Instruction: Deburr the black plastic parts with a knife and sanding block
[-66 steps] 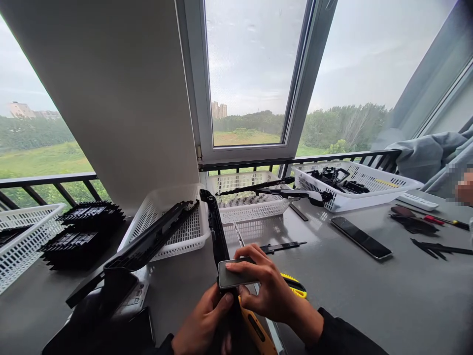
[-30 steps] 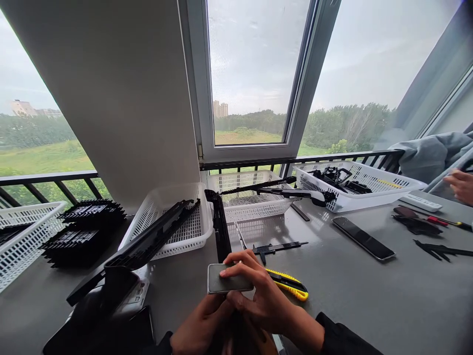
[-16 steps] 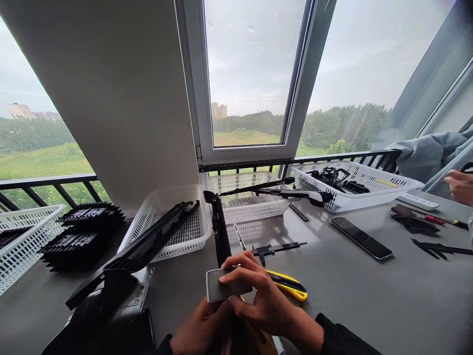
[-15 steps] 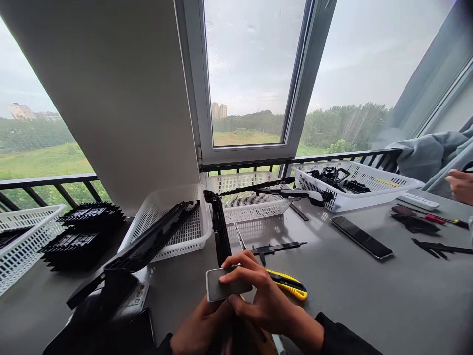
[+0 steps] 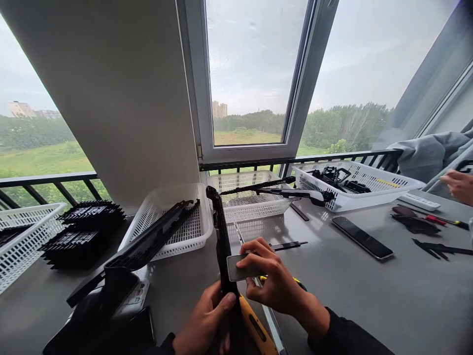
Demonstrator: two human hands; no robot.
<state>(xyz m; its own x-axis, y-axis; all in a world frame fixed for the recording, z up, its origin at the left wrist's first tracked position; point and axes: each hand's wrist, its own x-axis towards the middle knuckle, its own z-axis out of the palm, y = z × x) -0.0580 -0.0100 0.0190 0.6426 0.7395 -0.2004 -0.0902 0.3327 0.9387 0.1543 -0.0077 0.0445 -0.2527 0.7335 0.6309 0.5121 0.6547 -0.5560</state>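
My left hand [image 5: 207, 320] grips the near end of a long black plastic strip [image 5: 220, 231] that runs away from me toward the white baskets. My right hand [image 5: 273, 281] pinches a small flat grey block [image 5: 242, 268] and presses it against the strip's right side, about a third of the way up. A yellow utility knife [image 5: 254, 328] lies on the grey table [image 5: 351, 296] under my hands. A black caliper [image 5: 286, 244] lies just beyond my right hand's fingers.
White mesh baskets [image 5: 173, 222] [image 5: 251, 197] [image 5: 362, 185] hold black parts. Stacked black toothed pieces [image 5: 83, 229] sit at left, near another basket [image 5: 22, 236]. A dark phone [image 5: 360, 237], a red-handled tool [image 5: 434, 220] and another person's hand [image 5: 458, 185] are at right.
The grey block has slid right and away along the strip, off its left side. My left thumb now shows clamped on the strip, and the yellow knife is mostly covered by my hands.
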